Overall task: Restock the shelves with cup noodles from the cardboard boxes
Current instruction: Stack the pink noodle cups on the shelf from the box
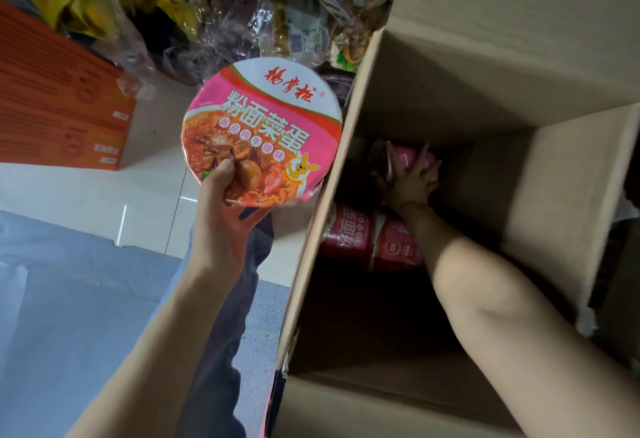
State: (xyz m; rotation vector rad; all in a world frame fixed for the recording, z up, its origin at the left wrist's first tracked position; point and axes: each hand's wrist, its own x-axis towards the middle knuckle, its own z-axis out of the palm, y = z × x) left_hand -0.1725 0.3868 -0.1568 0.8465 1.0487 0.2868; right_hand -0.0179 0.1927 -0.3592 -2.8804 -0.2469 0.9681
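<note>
My left hand (228, 209) holds a pink and white noodle bowl (266, 126) by its near rim, thumb on the lid, lifted left of the open cardboard box (346, 174). My right hand (408, 181) reaches deep into the box with fingers spread over a pink noodle bowl (412, 157) lying at the bottom. Two more pink bowls (370, 237) lie on their sides closer to me inside the box. The right hand's grip is partly in shadow.
An orange carton (59, 105) stands on the floor at the left. Bagged noodle packs in clear wrap (242, 12) fill the low shelf ahead. The box's tall flaps (502, 22) rise at the right. Pale floor tiles (86, 195) lie beside my leg.
</note>
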